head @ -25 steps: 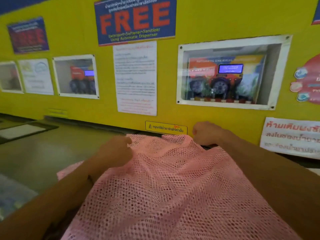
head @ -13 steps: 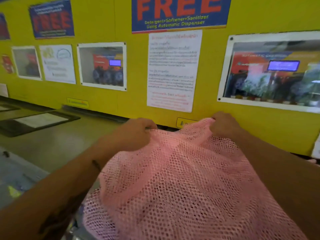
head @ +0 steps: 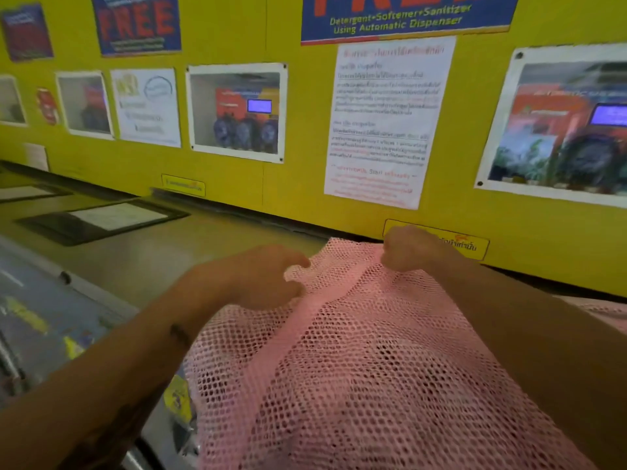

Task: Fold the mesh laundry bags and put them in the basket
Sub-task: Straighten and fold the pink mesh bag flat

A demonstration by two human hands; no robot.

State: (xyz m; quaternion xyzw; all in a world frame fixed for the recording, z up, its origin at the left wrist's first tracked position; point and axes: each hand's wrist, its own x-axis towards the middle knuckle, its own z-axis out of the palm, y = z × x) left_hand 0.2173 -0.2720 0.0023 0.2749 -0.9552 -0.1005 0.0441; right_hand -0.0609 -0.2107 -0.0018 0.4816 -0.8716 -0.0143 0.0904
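A pink mesh laundry bag (head: 366, 368) spreads from the bottom of the head view up to the wall's foot, with a solid pink band running along it. My left hand (head: 261, 276) pinches the bag's far edge on the left. My right hand (head: 407, 249) is closed in a fist on the far edge on the right. Both forearms reach in from the lower corners, and the bag is stretched between the hands. No basket is in view.
A yellow wall (head: 298, 137) with posters and framed windows rises just beyond the hands. A grey machine top (head: 142, 256) extends to the left, bearing a black-framed panel (head: 101, 220). More pink mesh (head: 607, 313) shows at the right edge.
The view has swung left, so the posters have slid right. My hands have moved closer together on the bag's far edge, and the bag has shifted towards the wall.
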